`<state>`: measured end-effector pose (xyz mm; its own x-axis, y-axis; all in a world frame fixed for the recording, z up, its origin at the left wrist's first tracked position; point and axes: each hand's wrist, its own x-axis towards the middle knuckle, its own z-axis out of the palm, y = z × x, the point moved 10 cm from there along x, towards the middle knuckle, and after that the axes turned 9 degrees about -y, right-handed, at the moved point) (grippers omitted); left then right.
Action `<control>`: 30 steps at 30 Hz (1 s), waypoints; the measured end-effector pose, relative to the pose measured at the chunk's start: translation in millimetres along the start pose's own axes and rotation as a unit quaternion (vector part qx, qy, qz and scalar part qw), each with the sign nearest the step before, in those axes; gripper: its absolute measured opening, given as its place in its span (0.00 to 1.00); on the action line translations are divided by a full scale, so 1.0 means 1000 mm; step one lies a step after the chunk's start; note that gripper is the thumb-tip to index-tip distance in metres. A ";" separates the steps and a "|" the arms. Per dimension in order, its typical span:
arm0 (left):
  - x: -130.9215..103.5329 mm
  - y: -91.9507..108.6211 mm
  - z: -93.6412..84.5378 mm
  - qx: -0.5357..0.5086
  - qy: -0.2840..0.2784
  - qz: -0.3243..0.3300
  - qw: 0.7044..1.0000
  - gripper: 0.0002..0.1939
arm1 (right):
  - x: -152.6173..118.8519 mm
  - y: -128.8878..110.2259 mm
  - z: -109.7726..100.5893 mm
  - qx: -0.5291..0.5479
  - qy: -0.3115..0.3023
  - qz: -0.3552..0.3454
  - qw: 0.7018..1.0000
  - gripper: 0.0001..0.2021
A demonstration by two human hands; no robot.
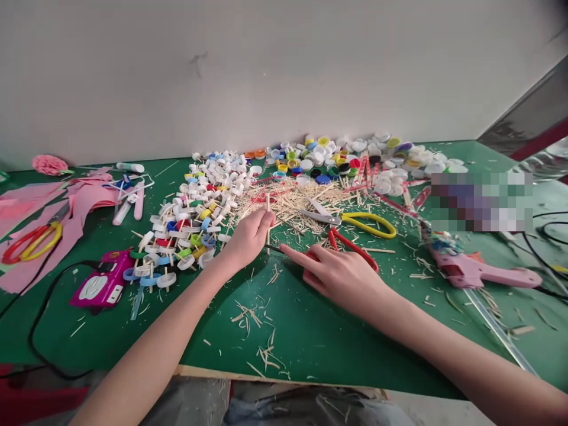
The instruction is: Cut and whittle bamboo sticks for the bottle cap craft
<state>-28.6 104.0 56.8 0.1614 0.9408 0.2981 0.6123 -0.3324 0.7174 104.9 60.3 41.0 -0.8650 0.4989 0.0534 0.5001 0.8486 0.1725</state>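
Note:
My left hand (pixel 254 232) is closed round a thin wooden stick (pixel 268 204), which stands upright near the middle of the green table (pixel 306 337). Close to its right, my right hand (pixel 339 272) grips a thin dark blade (pixel 274 248), with the index finger stretched along it toward the stick's lower part. Just beyond the hands lie wooden sticks and shavings (pixel 288 204). Open scissors with yellow and red handles (pixel 370 223) rest behind my right hand, the red handle partly hidden by it.
Bottle caps on sticks (pixel 190 222) are heaped at the left, loose caps (pixel 319 155) at the back. A magenta device (pixel 104 281), pink paper (pixel 84 198) and other scissors (pixel 33 242) lie left. A pink glue gun (pixel 479 266) and clear strip (pixel 499 328) lie right.

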 end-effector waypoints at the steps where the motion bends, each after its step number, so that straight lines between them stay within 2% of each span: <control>1: 0.000 0.003 0.000 0.007 -0.002 0.010 1.000 0.21 | -0.001 0.000 0.003 -0.007 0.002 -0.004 1.000 0.25; 8: 0.000 0.004 -0.003 0.027 0.023 0.024 0.999 0.22 | -0.005 0.000 0.004 -0.025 0.005 0.012 1.000 0.24; 14: 0.007 0.004 0.003 0.052 0.000 0.020 0.998 0.21 | 0.001 0.004 0.009 -0.005 -0.001 0.035 0.999 0.26; 19: 0.009 0.003 0.002 0.056 -0.024 0.039 0.997 0.21 | 0.004 -0.002 0.006 -0.051 0.003 0.012 0.999 0.28; 25: 0.003 0.006 -0.002 0.077 0.004 0.078 0.994 0.20 | 0.005 -0.009 0.004 -0.053 -0.012 -0.034 0.998 0.32; 30: -0.001 0.013 0.000 0.107 0.018 0.093 0.990 0.20 | 0.001 -0.011 0.007 -0.043 -0.022 -0.040 0.998 0.35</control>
<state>-20.4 99.2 65.9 0.2615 0.8609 0.4364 0.7252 -0.4736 0.4999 99.0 53.1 32.8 -0.8981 0.4397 -0.0075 0.4230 0.8684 0.2587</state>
